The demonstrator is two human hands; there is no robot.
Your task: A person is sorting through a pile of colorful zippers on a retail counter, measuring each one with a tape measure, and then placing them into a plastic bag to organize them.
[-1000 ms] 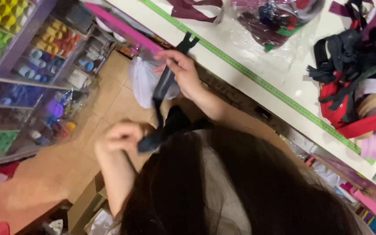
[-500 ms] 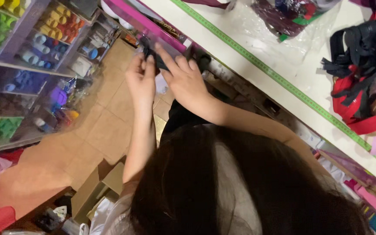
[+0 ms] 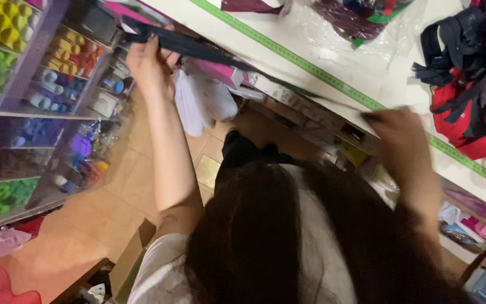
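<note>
Left hand (image 3: 150, 62) has a closed grip on one end of the black strap (image 3: 209, 50), stretched along the counter (image 3: 288, 34) edge beside the green measuring tape (image 3: 310, 67). Right hand (image 3: 400, 141) blurred at the other end; can't tell its grip. My hair (image 3: 265, 242) blocks the lower view; tangled straps (image 3: 468, 56) sit far right.

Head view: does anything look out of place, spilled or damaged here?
Nothing damaged or spilled. The left hand and right hand stretch a black strap along the green measuring tape on the white counter. The tangled strap pile looks messy; the right hand is blurred.
</note>
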